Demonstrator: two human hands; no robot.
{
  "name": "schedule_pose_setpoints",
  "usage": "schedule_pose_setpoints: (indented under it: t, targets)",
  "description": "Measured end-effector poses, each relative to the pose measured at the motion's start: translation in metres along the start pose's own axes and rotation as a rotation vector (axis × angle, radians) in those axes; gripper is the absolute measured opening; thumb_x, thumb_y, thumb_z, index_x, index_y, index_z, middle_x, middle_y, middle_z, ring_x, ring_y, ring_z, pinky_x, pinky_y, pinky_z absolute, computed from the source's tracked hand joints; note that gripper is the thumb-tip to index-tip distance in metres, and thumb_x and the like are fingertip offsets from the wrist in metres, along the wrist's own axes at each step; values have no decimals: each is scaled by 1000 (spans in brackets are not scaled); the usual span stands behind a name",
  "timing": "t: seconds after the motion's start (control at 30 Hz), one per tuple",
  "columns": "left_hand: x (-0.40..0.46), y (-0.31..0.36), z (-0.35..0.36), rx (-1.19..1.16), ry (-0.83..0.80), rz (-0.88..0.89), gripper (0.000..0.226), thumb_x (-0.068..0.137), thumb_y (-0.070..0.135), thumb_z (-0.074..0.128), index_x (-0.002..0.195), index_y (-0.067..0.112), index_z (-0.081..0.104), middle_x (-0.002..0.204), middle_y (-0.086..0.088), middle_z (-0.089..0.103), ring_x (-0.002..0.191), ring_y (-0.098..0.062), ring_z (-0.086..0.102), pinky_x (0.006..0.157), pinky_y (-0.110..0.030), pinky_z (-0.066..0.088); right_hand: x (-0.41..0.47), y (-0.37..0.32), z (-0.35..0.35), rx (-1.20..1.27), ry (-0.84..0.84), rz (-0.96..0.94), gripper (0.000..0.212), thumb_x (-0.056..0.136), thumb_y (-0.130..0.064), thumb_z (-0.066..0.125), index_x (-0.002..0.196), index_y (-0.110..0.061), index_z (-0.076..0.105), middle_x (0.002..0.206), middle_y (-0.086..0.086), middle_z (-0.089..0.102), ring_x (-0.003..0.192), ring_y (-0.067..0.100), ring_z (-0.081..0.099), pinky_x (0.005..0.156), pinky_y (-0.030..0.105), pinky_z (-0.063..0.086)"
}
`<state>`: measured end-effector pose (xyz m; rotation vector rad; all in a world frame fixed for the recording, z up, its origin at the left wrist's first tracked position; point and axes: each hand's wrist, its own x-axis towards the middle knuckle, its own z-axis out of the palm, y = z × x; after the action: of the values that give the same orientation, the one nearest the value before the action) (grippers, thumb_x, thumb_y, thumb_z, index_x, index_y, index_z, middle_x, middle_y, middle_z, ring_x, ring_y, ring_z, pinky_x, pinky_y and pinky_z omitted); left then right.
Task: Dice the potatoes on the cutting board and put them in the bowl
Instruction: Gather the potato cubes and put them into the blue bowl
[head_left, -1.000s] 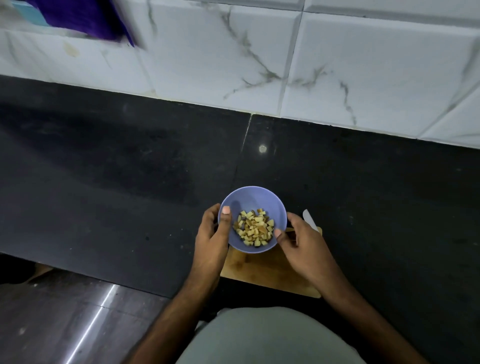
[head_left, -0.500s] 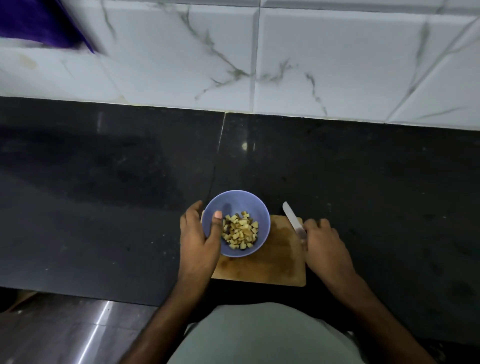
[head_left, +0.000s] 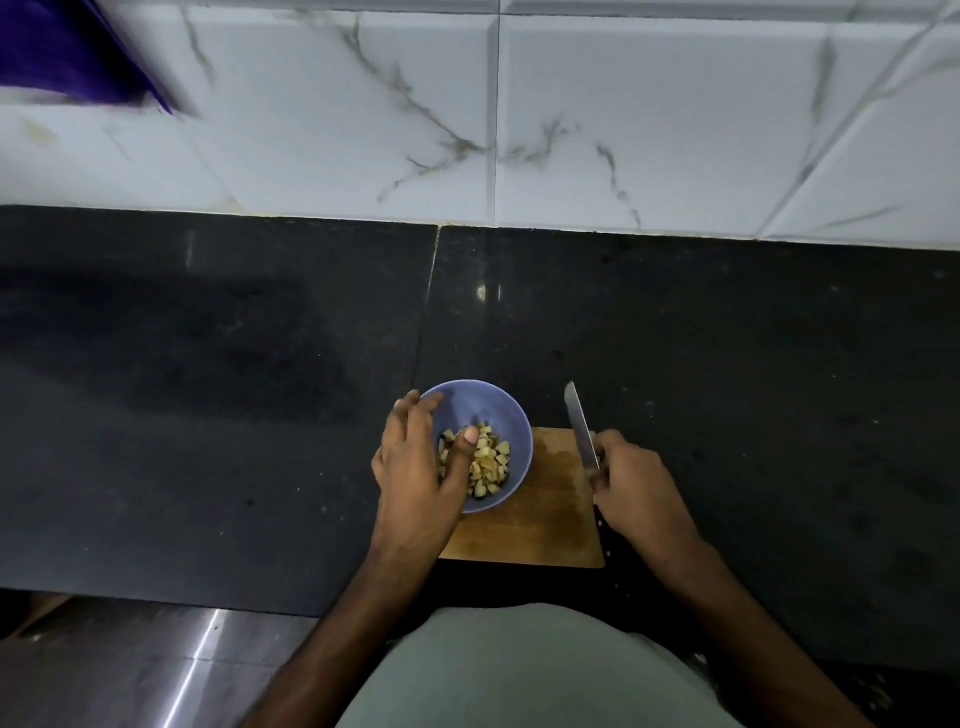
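A white marble-veined tile wall (head_left: 571, 114) rises behind the cutting board, and a blurred purple object (head_left: 67, 52) shows at its far left corner. Between that wall and the board spreads the black stone counter (head_left: 208, 389), with a seam running back from just beyond the board. Nearer the person than the board, a pale shirt front (head_left: 524, 670) fills the bottom of the view.

The wooden cutting board (head_left: 545, 514) lies at the counter's near edge, and its visible surface carries no potato pieces. The lavender bowl (head_left: 511, 415) sits over the board's left far corner, partly overhanging onto the counter. The left hand (head_left: 415, 478) wraps that bowl from the board's left side, fingers curled round the outer wall and rim and the thumb hooked over the near rim into the bowl. The right hand (head_left: 639, 488) is at the board's right edge, closed round the knife (head_left: 581, 428) handle; the blade points away past the board's far right corner, over the counter. The diced potatoes (head_left: 491, 460) lie heaped inside the bowl, pale yellow cubes touching the thumb.
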<state>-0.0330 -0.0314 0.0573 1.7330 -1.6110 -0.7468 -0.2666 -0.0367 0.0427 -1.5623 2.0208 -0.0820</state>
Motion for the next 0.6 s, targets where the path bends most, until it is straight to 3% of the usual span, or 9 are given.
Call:
schedule_pose_setpoints:
  t: [0.1, 0.17, 0.27, 0.43, 0.6]
  targets:
    - [-1, 0, 0, 19, -3, -9, 56, 95, 57, 43, 141, 24, 46, 153, -2, 40, 142, -23, 38, 111, -61, 35, 0, -8, -1, 91, 7, -38, 24, 97, -18, 57, 121, -18, 60, 106, -1, 69, 78, 7, 61, 60, 15, 42]
    - [-2, -2, 1, 32, -11, -27, 55, 96, 57, 44, 141, 26, 45, 154, 0, 38, 145, -23, 35, 114, -61, 28, 6, -14, 2, 167, -35, -44, 29, 97, -17, 60, 125, -18, 61, 111, -3, 68, 81, 2, 58, 65, 12, 42]
    - [-3, -3, -1, 29, -16, -40, 56, 95, 58, 44, 141, 27, 45, 155, -1, 37, 145, -23, 34, 115, -61, 26, 15, -19, 10, 243, -114, 6, 36, 94, -19, 64, 129, -21, 58, 114, -5, 67, 93, 3, 61, 80, 21, 50]
    - [-4, -2, -5, 17, -24, -41, 54, 97, 60, 43, 142, 29, 43, 155, 0, 36, 145, -23, 34, 115, -61, 26, 19, -14, 23, 230, -68, 23, 25, 90, -22, 70, 115, -23, 62, 93, -10, 67, 82, 3, 64, 78, 27, 56]
    - [-6, -4, -3, 7, -32, -43, 52, 99, 57, 45, 143, 29, 43, 155, 2, 36, 144, -20, 35, 115, -60, 27, 17, -19, 24, 162, 27, 10, 33, 86, -25, 75, 113, -25, 56, 107, -7, 57, 94, 8, 59, 84, 29, 54]
